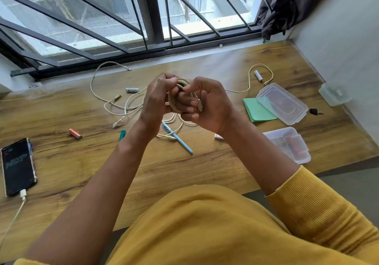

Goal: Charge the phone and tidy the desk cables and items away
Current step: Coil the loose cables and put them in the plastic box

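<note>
- Hands meet above the middle of a wooden desk (184, 174), raised off its surface. The left hand (156, 100) curls its fingers round a coiled cream cable (185, 92); the right hand (207, 104) pinches the same coil from the other side, with a plug end showing against its fingers.
- Phone (18, 167) lies flat at 9 o'clock near the desk's left edge, screen lit, with a white charging cable (21, 200) plugged into its near end.
- More loose cream cables (108, 100) sprawl on the desk at 11 o'clock beyond the hands.
- Blue pen (180, 140) lies just below the hands, resting over a cable.
- Orange battery (75, 133) sits at 9 o'clock; a white battery (132, 90) at 10 o'clock; another white battery (258, 75) at 1 o'clock inside a cable loop.
- At 3 o'clock, a clear plastic lid (282, 103) partly overlaps green paper (256, 110); an open clear box (289, 144) sits nearer.
</note>
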`<state>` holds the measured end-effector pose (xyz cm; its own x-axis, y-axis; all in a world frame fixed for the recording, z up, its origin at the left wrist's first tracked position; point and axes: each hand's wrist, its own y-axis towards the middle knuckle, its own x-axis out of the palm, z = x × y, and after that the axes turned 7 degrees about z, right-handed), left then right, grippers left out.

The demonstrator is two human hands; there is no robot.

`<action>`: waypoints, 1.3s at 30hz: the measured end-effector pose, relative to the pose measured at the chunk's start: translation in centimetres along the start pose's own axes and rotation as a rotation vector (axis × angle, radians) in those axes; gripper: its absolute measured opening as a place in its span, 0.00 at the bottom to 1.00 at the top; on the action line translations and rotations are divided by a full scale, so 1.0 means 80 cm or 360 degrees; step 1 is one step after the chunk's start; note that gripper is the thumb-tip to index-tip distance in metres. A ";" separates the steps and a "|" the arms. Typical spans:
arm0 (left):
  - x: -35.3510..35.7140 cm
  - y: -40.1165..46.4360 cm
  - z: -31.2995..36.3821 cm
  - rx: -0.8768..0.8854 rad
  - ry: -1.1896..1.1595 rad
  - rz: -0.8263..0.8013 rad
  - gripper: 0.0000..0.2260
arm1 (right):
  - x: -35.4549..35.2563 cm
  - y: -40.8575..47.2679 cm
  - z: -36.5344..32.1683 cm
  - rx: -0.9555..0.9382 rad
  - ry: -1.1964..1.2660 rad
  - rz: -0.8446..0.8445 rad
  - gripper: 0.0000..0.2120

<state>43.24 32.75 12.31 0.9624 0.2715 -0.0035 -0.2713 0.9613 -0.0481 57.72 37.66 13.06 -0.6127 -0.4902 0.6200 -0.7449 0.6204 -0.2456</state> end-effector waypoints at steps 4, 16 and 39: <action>0.004 0.001 0.001 0.0310 0.0162 0.0191 0.13 | 0.009 -0.004 -0.003 0.0023 0.0001 0.0084 0.13; 0.019 0.004 0.000 0.0707 0.0484 0.0676 0.09 | 0.015 -0.002 0.000 -0.0285 -0.0020 0.0623 0.14; 0.009 0.000 0.009 0.0316 -0.0051 0.0155 0.07 | -0.033 0.017 -0.004 -0.1060 -0.1490 0.0977 0.04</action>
<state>43.96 32.97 12.99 0.9317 0.3616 0.0335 -0.3624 0.9201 0.1487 58.40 40.01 11.34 -0.9561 -0.0902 -0.2789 -0.1709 0.9446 0.2803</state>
